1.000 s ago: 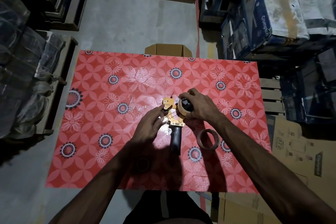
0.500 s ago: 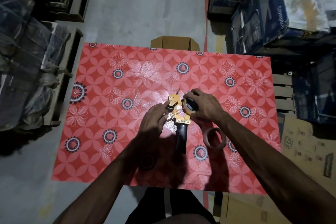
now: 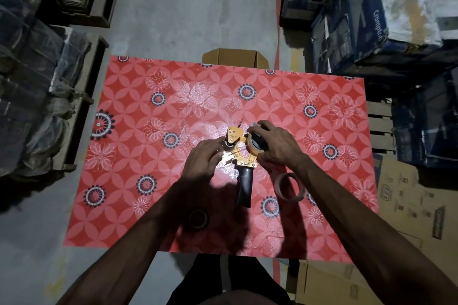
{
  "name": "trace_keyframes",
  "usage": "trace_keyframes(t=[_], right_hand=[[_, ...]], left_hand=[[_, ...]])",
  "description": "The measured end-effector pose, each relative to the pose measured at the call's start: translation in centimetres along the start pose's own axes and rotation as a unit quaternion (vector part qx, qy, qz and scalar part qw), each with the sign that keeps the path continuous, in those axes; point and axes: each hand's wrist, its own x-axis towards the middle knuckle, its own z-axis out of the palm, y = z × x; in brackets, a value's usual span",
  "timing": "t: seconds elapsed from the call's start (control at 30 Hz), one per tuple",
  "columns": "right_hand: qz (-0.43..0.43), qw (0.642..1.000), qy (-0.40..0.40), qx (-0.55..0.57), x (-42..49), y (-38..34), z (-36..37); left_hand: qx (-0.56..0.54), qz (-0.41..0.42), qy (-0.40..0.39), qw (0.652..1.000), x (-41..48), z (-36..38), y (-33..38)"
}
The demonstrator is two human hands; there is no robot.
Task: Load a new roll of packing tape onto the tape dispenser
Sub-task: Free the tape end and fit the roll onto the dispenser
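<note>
Worktop [image 3: 153,205]: red floral cover, set on a grey concrete floor [image 3: 173,7] between stacked cartons [image 3: 386,12] on the right and wrapped bundles [image 3: 27,96] on the left. An open cardboard box [image 3: 235,58] stands at the far edge.

Dispenser [image 3: 239,153]: lies flat near the middle of the worktop. The orange frame points away from the person; the black handle [image 3: 244,188] points back toward them.

Right hand [image 3: 277,146]: curled over the roll end of the dispenser, fingers bent around the tape roll [image 3: 255,143]. The roll sits on the black hub on the right side of the frame, touching it.

Left hand [image 3: 202,158]: at the left side of the frame, fingertips drawn together at the roller end. What they pinch cannot be told; glare on the cover hides it.

Empty core [image 3: 289,187]: a brown ring lying on the worktop just right of the handle, below the right wrist, apart from the dispenser.

Dark ring [image 3: 198,218]: lies in shadow near the left forearm, on the worktop. Its kind cannot be told.
</note>
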Motion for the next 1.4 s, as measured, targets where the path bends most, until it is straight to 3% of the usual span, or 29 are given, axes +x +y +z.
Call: trace_keyframes(t=[0.13,0.4,0.57,0.63,0.83,0.97,1.4], right_hand=[[-0.002,1.0,-0.001,0.0,0.1,0.3,0.0],[0.033,0.998,-0.024,-0.041,-1.0,-0.9,0.4],[0.02,0.99,0.139,0.001,-5.2,-3.8,1.5],[0.024,0.985,0.168,0.03,-6.6,-5.3,2.9],[0.054,0.992,0.112,0.033,-7.7,-7.3,6.2],[0.089,0.987,0.122,0.05,-7.6,-7.9,6.1],[0.077,0.984,0.16,-0.031,-10.0,-7.4,9.9]], left_hand=[[0.047,0.014,-0.046,0.998,0.1,0.1,-2.3],[0.003,-0.015,0.032,0.999,-0.5,-0.6,-2.5],[0.031,-0.033,0.017,0.999,-0.5,-0.8,-2.1],[0.032,-0.035,0.025,0.999,-0.5,-0.9,-1.9],[0.047,-0.045,0.027,0.998,-0.5,-0.8,-1.8],[0.056,-0.043,0.035,0.997,-0.6,-0.9,-1.6],[0.084,-0.015,0.024,0.996,-2.4,0.4,-1.8]])
